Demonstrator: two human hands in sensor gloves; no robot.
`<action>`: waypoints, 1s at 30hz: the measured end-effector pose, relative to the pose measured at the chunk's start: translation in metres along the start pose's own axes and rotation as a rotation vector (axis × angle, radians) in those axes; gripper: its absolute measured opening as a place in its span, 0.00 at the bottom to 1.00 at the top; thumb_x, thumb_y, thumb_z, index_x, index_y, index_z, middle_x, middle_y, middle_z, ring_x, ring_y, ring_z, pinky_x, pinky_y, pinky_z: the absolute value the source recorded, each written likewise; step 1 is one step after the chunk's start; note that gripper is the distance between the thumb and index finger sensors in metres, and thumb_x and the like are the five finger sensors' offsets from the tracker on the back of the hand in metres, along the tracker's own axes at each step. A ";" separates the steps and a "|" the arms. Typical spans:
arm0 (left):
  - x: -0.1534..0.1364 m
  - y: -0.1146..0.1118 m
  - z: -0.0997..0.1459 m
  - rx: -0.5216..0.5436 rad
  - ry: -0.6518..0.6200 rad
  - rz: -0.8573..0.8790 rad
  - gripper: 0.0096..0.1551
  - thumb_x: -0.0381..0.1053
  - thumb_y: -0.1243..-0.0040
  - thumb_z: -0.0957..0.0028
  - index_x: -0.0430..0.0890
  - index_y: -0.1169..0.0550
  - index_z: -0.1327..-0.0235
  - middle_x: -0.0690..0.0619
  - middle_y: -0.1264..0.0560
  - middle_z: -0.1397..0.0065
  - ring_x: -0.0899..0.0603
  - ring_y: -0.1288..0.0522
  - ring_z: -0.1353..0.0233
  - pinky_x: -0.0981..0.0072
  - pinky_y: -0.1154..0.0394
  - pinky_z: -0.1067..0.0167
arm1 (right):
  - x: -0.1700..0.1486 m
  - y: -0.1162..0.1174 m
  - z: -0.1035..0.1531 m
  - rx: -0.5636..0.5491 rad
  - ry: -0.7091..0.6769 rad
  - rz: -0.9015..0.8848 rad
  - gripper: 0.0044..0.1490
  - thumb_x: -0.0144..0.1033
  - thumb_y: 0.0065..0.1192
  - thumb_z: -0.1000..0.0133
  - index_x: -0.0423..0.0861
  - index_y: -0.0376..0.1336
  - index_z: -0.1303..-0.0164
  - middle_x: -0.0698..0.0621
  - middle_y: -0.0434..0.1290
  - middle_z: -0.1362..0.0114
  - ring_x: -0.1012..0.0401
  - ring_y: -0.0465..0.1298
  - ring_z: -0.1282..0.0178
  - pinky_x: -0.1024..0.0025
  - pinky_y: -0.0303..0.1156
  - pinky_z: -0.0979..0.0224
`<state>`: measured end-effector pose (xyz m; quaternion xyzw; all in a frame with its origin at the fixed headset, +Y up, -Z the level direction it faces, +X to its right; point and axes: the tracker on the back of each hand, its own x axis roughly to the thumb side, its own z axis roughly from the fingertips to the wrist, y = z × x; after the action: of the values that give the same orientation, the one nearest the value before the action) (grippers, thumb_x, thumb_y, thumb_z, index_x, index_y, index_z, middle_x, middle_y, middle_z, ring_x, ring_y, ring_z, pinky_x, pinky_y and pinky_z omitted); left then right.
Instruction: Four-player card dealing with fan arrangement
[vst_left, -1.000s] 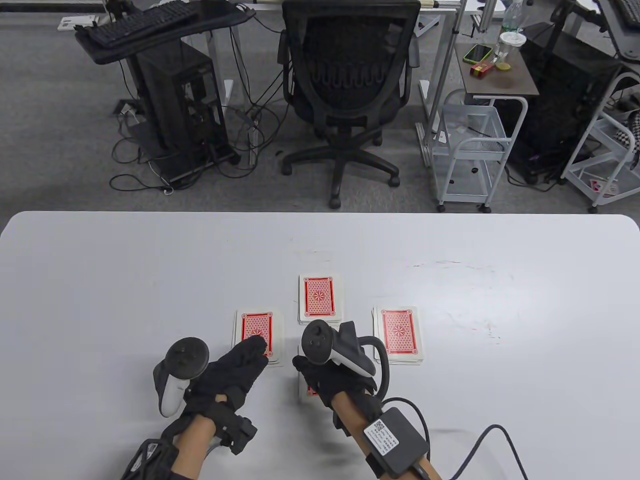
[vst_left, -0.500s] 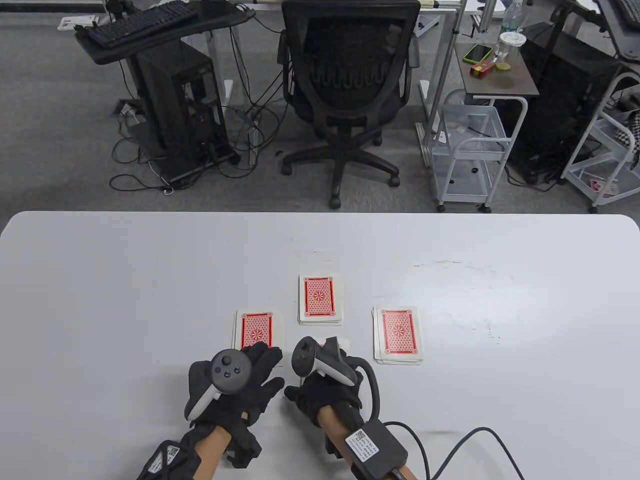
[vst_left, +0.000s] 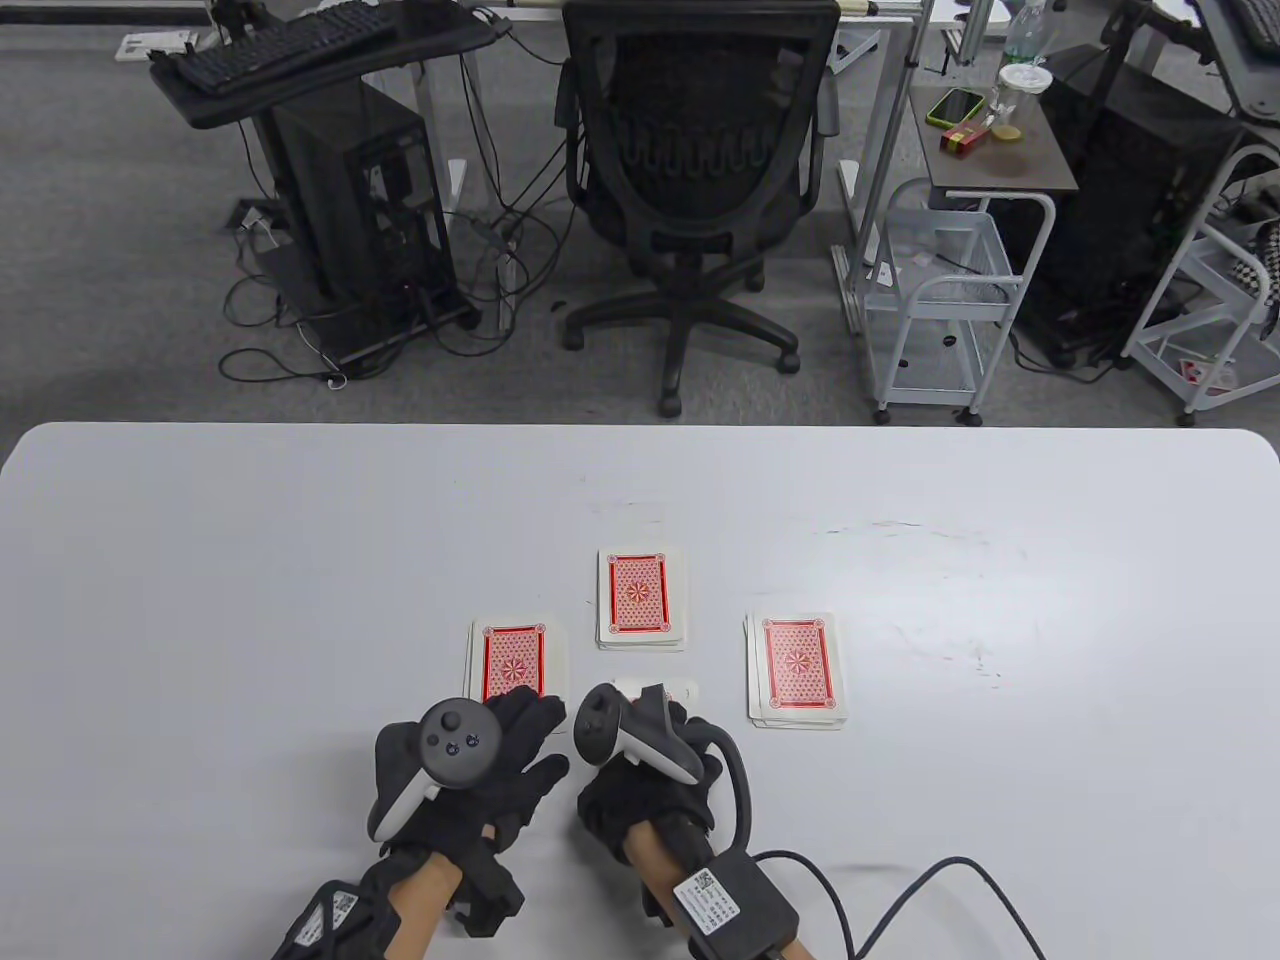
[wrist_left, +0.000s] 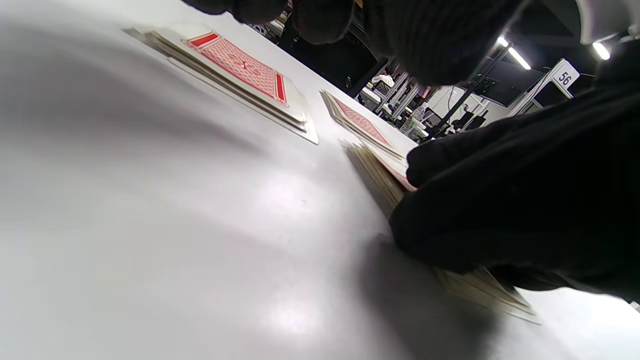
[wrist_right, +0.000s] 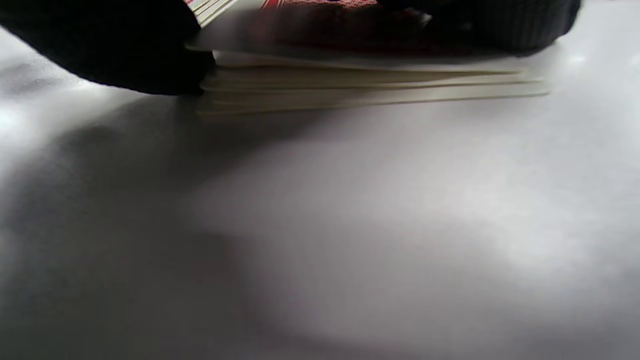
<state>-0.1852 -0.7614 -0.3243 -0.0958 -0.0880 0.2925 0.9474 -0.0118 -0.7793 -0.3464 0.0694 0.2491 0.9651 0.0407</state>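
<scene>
Four red-backed card piles lie face down on the white table (vst_left: 250, 560): the left pile (vst_left: 513, 660), the far pile (vst_left: 642, 598), the right pile (vst_left: 797, 668) and the near pile (vst_left: 655, 689). My right hand (vst_left: 625, 795) covers most of the near pile. In the right wrist view its thumb (wrist_right: 100, 45) and fingers (wrist_right: 500, 25) clamp the stack (wrist_right: 370, 85) from both ends. My left hand (vst_left: 520, 745) lies palm down with fingers spread, its tips at the left pile's near edge, holding nothing. The left wrist view shows the left pile (wrist_left: 240, 70) and the gripped stack (wrist_left: 480, 287).
Beyond the table's far edge stand a black office chair (vst_left: 690, 170), a computer tower (vst_left: 360, 200) and a white trolley (vst_left: 940, 290). A cable (vst_left: 900, 900) runs from my right forearm across the table's near right part.
My left hand has turned palm down and drawn back from the left pile toward the near edge. My right hand has slid slightly nearer and left over the near pile.
</scene>
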 end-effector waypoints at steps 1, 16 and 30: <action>0.000 0.000 0.000 0.001 0.001 0.000 0.37 0.58 0.38 0.46 0.60 0.39 0.24 0.53 0.45 0.15 0.32 0.47 0.17 0.42 0.44 0.24 | 0.002 0.001 0.000 -0.003 0.001 0.017 0.63 0.48 0.59 0.36 0.23 0.27 0.24 0.19 0.33 0.28 0.17 0.43 0.32 0.25 0.55 0.39; -0.003 0.002 0.000 0.000 0.014 0.036 0.36 0.58 0.38 0.46 0.59 0.37 0.24 0.53 0.44 0.16 0.32 0.46 0.17 0.42 0.43 0.24 | 0.005 0.001 0.005 -0.107 0.034 0.159 0.49 0.29 0.56 0.38 0.28 0.33 0.21 0.21 0.41 0.26 0.21 0.52 0.29 0.29 0.64 0.38; -0.010 0.010 0.001 0.029 -0.009 0.335 0.36 0.60 0.39 0.46 0.56 0.37 0.24 0.50 0.41 0.17 0.31 0.42 0.19 0.41 0.39 0.27 | -0.013 -0.034 0.026 -0.241 -0.177 -0.001 0.45 0.15 0.54 0.41 0.33 0.36 0.19 0.26 0.43 0.22 0.24 0.51 0.22 0.29 0.54 0.30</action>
<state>-0.1995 -0.7588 -0.3268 -0.0943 -0.0708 0.4481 0.8862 0.0070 -0.7387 -0.3416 0.1489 0.1267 0.9781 0.0712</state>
